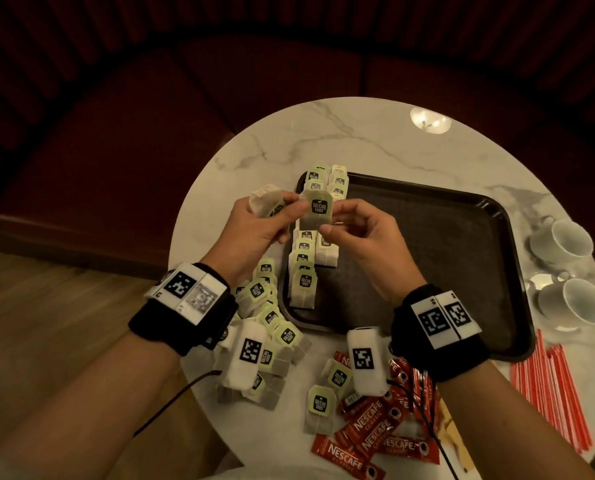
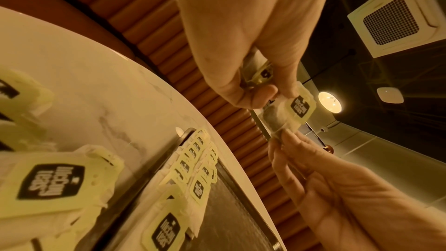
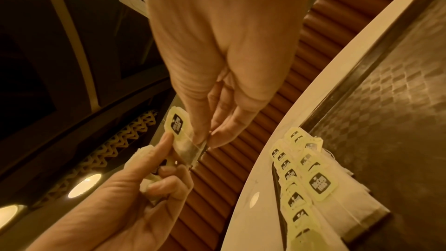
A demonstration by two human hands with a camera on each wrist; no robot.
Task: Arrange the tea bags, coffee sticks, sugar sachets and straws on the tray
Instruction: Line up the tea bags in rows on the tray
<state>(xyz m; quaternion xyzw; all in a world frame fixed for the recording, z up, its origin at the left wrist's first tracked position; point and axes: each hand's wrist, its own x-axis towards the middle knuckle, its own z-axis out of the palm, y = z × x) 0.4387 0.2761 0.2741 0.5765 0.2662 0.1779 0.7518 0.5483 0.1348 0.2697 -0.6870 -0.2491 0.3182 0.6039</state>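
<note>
Clearly we have a light, limp thing here: the tea bag (image 1: pixel 316 211) is soft paper with a small stiff tag, so we judge it will flop and crease if squeezed, and is best taken by an edge or corner. It hangs above the far-left end of the tray (image 1: pixel 462 216), our right hand (image 1: pixel 362 233) pinching its right edge between thumb and fingertips, our left hand (image 1: pixel 254 230) touching its other edge while its curled fingers grip a small bundle of further bags (image 1: pixel 266 202). Two rows of laid tea bags (image 1: pixel 304 271) run along the tray's left side, overlapping like tiles, and we think a careless drop could shift them. On the surface (image 1: pixel 358 133), a loose heap of bags (image 1: pixel 268 327) lies just left of the tray, coffee sticks (image 1: pixel 375 431) near us, straws (image 1: pixel 552 386) to the right and two cups (image 1: pixel 562 240) beyond them, none blocking the way.
</note>
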